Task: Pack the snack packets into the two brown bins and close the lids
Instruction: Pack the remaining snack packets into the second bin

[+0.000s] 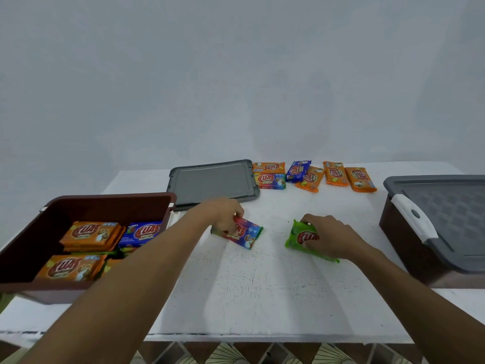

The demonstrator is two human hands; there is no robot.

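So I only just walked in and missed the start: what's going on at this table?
A person is packing snack packets into brown bins. The left grip holds a red and blue packet and the right grip a green packet, both low over the white table. The open bin on the left already holds stacked packets; a grey lid lies flat behind it. The other bin has its lid on. Six loose packets wait at the far edge.

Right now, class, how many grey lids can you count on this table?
2. The loose lid lies flat, right of the open left bin; the fitted lid covers the right bin. No others visible.
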